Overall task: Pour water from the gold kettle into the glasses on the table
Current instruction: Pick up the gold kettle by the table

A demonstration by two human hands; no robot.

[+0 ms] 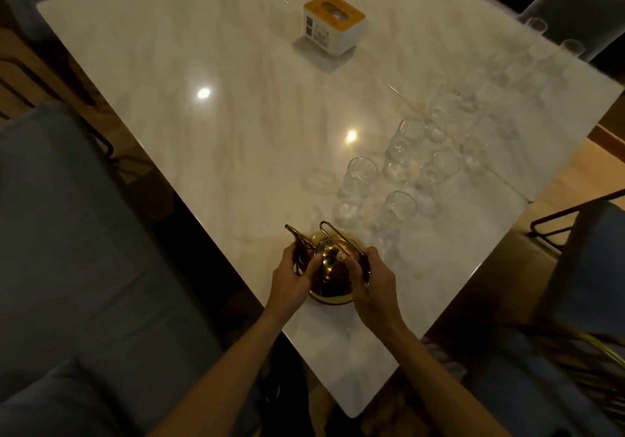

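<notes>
I stand at the near corner of a pale marble table, looking down at my two bare hands. The gold kettle sits on the tabletop just in front of me, close to the near edge, its spout pointing away to the left and its thin wire handle standing upright above the lid. My left hand curls around the kettle's left side below the spout, fingers wrapped on the body. My right hand grips the right side, thumb and fingers curled against it.

Beyond the kettle, to the right, a cluster of clear glasses stands upright, the nearest just past the kettle. More glasses run in loose rows toward the far right edge; they blur there, so I cannot count them. A small white box with a yellow top sits well apart near the far side. Dark blue chairs flank the table.
</notes>
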